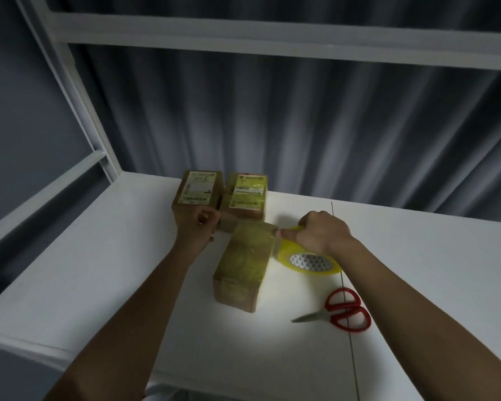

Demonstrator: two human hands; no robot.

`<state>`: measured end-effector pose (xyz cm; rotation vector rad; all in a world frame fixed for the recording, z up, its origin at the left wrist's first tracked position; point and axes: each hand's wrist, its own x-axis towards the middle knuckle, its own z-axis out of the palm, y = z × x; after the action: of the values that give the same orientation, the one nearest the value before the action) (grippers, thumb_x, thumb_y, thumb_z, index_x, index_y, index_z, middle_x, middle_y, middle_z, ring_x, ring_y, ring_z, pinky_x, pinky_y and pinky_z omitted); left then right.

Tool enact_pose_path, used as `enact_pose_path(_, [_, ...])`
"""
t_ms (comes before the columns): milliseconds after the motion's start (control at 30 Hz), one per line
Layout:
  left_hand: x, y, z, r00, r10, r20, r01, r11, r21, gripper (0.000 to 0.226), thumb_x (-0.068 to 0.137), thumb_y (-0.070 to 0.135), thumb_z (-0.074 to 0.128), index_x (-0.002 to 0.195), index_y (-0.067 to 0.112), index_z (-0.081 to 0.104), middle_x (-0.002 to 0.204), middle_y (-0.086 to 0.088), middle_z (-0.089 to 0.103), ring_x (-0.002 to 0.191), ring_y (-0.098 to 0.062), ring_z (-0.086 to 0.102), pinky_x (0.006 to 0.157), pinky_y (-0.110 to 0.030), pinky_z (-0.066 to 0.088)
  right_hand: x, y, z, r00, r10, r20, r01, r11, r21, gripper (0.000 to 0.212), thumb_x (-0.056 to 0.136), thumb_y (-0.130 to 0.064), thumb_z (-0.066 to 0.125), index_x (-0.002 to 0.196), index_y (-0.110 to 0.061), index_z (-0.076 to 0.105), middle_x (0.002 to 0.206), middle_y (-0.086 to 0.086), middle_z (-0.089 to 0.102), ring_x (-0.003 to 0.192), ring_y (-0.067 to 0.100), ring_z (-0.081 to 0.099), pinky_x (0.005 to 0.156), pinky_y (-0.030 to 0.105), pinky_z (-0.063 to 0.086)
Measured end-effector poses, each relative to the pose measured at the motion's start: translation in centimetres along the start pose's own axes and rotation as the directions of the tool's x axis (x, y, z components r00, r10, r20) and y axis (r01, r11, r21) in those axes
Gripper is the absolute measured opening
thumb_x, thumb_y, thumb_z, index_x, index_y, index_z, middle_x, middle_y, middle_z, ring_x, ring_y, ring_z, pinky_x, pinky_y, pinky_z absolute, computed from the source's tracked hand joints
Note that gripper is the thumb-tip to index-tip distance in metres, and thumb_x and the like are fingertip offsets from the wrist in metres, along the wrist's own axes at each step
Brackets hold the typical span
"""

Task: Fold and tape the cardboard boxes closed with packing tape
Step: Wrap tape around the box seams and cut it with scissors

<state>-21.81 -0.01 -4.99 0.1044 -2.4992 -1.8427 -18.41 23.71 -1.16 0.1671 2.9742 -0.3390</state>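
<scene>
Three cardboard boxes on white surface (128, 285). Nearest box (245, 264), tape-wrapped top, lies between your hands. Two labelled boxes behind, side by side: left box (197, 192), right box (247, 195). One tape roll (310, 263) just right of nearest box, your right hand (320, 235) clamped on it, thumb at box edge. Your left hand (198, 227) curled at left box's near corner; grip contents unclear. One pair red-handled scissors (339, 311) right of nearest box, untouched.
</scene>
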Motion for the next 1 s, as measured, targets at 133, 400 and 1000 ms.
enact_pose_path(133, [0.2,-0.4,0.3,0.999,-0.032,0.017,0.033,0.999,-0.033,0.011,0.092,0.019,0.059,0.098,0.010,0.056,0.076,-0.001,0.055,0.067,-0.010,0.053,0.058,-0.021,0.048,0.2,0.3,0.0,1.000,0.018,0.004,-0.018,1.000,-0.021,0.069,0.077,-0.078,0.045,0.104,-0.019,0.067,0.106,0.002,0.065,0.096,0.023,0.060,0.075,0.031,0.045])
enact_pose_path(400, [0.5,-0.9,0.5,0.997,-0.068,0.041,0.071,0.995,-0.069,0.013,0.092,0.020,0.059,0.099,0.010,0.056,0.077,-0.004,0.056,0.067,-0.011,0.054,0.059,-0.020,0.048,0.1,0.3,-0.4,0.999,0.031,0.021,-0.030,0.999,-0.039,0.063,0.079,-0.074,0.047,0.104,-0.019,0.066,0.107,0.003,0.064,0.097,0.024,0.059,0.074,0.031,0.043])
enact_pose_path(1000, [0.3,-3.6,1.2,0.910,-0.336,0.242,0.367,0.925,-0.096,0.024,0.089,0.031,0.063,0.104,0.011,0.062,0.091,-0.008,0.064,0.076,-0.023,0.059,0.065,-0.029,0.046,0.5,-0.3,1.3,0.999,0.033,0.040,-0.032,0.999,-0.030,0.066,0.079,-0.075,0.047,0.107,-0.018,0.066,0.110,0.003,0.062,0.101,0.025,0.058,0.075,0.029,0.039])
